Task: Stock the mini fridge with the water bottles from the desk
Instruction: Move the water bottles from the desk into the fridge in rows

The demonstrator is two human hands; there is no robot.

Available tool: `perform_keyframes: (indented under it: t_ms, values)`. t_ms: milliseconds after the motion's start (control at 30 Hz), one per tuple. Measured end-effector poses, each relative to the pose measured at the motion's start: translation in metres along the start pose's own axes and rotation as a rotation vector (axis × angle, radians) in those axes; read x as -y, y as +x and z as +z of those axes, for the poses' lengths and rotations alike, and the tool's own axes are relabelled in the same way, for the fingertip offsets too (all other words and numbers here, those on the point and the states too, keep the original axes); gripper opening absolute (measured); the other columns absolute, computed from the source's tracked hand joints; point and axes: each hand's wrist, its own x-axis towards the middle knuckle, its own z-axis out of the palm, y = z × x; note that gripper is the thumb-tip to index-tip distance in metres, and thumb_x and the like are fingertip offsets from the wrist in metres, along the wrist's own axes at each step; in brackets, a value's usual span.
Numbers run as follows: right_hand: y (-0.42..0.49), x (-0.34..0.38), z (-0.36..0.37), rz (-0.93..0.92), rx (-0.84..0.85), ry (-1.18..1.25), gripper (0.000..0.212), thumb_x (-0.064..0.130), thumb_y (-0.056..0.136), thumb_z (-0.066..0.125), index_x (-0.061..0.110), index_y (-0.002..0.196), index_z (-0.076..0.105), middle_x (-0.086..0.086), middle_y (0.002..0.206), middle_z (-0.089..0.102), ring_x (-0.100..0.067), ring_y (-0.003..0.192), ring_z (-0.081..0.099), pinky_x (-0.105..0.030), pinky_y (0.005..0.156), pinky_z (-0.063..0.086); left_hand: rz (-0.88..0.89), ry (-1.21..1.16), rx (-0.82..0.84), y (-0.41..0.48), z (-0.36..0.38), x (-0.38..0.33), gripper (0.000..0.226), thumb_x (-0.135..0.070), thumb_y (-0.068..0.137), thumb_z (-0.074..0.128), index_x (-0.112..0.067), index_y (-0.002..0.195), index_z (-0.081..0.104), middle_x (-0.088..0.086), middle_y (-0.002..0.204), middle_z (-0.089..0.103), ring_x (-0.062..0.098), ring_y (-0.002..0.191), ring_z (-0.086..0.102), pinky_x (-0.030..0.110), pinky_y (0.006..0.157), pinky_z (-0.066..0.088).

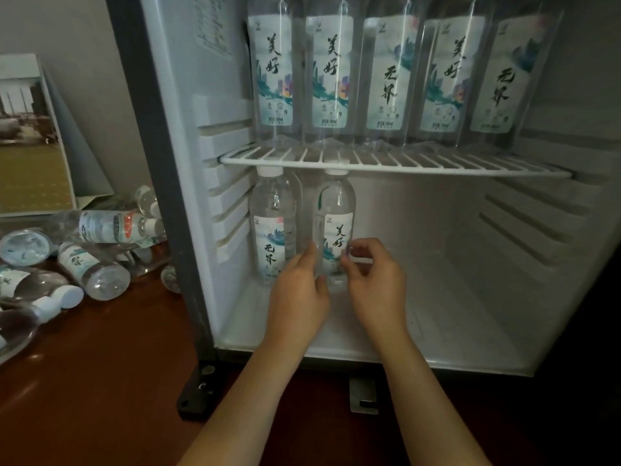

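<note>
Second lower-floor bottle (334, 230), upright just beside the first bottle (272, 230) under the wire shelf (396, 163), is pinched between left hand (297, 290) and right hand (373, 274); placement judged in hand, release and fetching from the table (100, 381) required next.

Open white mini fridge (504, 297): five clear plastic water bottles with pale printed labels (383, 75) stand upright on its wire shelf. Two more stand below at left, white-capped. Further bottles lie scattered on the reddish-brown wooden desk (100, 381).
</note>
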Motion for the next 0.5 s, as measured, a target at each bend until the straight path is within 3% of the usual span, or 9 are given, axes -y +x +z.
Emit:
perform_keyframes:
  t_ms: [100, 200, 267, 300, 367, 433, 500]
  values:
    - [-0.002, -0.005, 0.001, -0.071, 0.01, -0.024, 0.033, -0.009, 0.083, 0.054, 0.011, 0.104, 0.068, -0.003, 0.106, 0.069, -0.013, 0.09, 0.065, -0.016, 0.079, 0.049, -0.009, -0.082, 0.028, 0.001, -0.001, 0.004, 0.057, 0.004, 0.087, 0.047, -0.01, 0.141, 0.037, 0.013, 0.127, 0.055, 0.025, 0.113, 0.055, 0.028, 0.093, 0.044]
    - [-0.002, -0.009, 0.0, -0.1, 0.1, -0.072, 0.045, -0.012, 0.083, 0.049, 0.011, 0.119, 0.064, 0.0, 0.125, 0.061, -0.003, 0.107, 0.054, 0.004, 0.081, 0.035, -0.05, -0.253, 0.125, 0.005, 0.001, 0.01, 0.069, 0.017, 0.082, 0.038, -0.013, 0.144, 0.029, 0.011, 0.142, 0.043, 0.025, 0.124, 0.048, 0.03, 0.104, 0.04]
    - [0.0, -0.013, -0.001, -0.13, 0.195, -0.172, 0.054, -0.011, 0.084, 0.045, 0.016, 0.13, 0.054, 0.002, 0.137, 0.05, -0.001, 0.112, 0.049, 0.01, 0.078, 0.027, -0.029, -0.29, 0.188, 0.005, 0.002, 0.011, 0.075, 0.022, 0.08, 0.033, -0.015, 0.145, 0.025, 0.005, 0.151, 0.026, 0.021, 0.138, 0.031, 0.028, 0.114, 0.027]
    - [0.001, -0.015, -0.002, -0.15, 0.237, -0.233, 0.059, -0.011, 0.083, 0.044, 0.019, 0.134, 0.05, 0.002, 0.14, 0.047, -0.007, 0.115, 0.052, 0.009, 0.077, 0.028, -0.01, -0.264, 0.215, 0.005, 0.003, 0.01, 0.076, 0.022, 0.08, 0.032, -0.015, 0.145, 0.023, 0.002, 0.154, 0.018, 0.017, 0.143, 0.019, 0.018, 0.115, 0.017]
    - [0.002, -0.018, -0.001, -0.191, 0.296, -0.319, 0.069, -0.013, 0.08, 0.041, 0.024, 0.139, 0.042, 0.003, 0.142, 0.044, -0.018, 0.115, 0.057, -0.001, 0.076, 0.036, 0.026, -0.187, 0.258, 0.005, 0.004, 0.008, 0.075, 0.019, 0.082, 0.032, -0.015, 0.147, 0.016, 0.001, 0.157, 0.004, 0.01, 0.144, 0.003, -0.004, 0.101, 0.0]
    - [0.003, -0.018, -0.002, -0.216, 0.341, -0.361, 0.076, -0.014, 0.078, 0.038, 0.027, 0.142, 0.035, 0.003, 0.146, 0.04, -0.022, 0.123, 0.051, -0.022, 0.092, 0.044, 0.033, -0.173, 0.272, 0.005, 0.003, 0.006, 0.075, 0.018, 0.083, 0.033, -0.013, 0.147, 0.009, 0.001, 0.157, -0.001, 0.006, 0.142, -0.001, -0.011, 0.09, -0.005]
    - [0.004, -0.018, -0.002, -0.208, 0.382, -0.41, 0.079, -0.014, 0.08, 0.036, 0.029, 0.145, 0.027, 0.006, 0.15, 0.033, -0.027, 0.135, 0.037, -0.037, 0.102, 0.041, 0.023, -0.185, 0.266, 0.006, 0.002, 0.006, 0.076, 0.019, 0.082, 0.032, -0.013, 0.147, 0.009, 0.001, 0.157, 0.002, 0.002, 0.139, 0.001, -0.012, 0.088, -0.004]
